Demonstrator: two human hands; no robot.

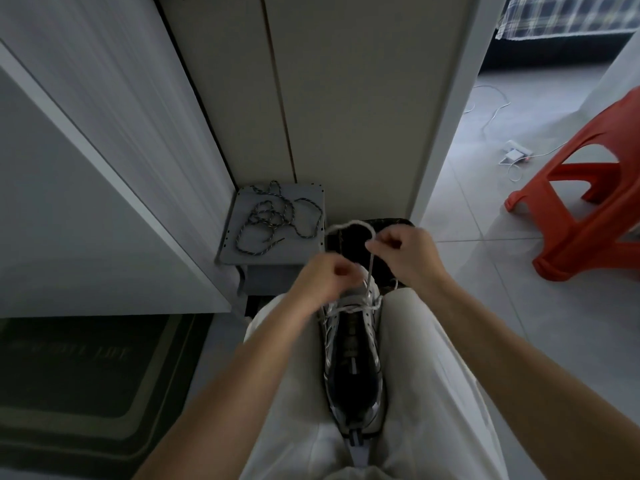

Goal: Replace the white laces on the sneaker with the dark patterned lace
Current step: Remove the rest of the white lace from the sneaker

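Note:
A silver and black sneaker (353, 358) lies wedged between my thighs, toe pointing away from me. Its white lace (351, 225) arches up in a loop above the toe end and still crosses the eyelets near the front. My right hand (403, 252) pinches one strand of this lace, pulled up from the shoe. My left hand (327, 278) is curled over the toe area and pinches the other strand. The dark patterned lace (273, 216) lies tangled and loose on a small grey stool (304, 251) just left of the hands.
A white cabinet door (104, 150) stands close at the left, a wall panel straight ahead. An orange plastic stool (585, 188) is on the tiled floor to the right, with a white cable and adapter (512, 154) beyond. A dark doormat (83, 375) lies lower left.

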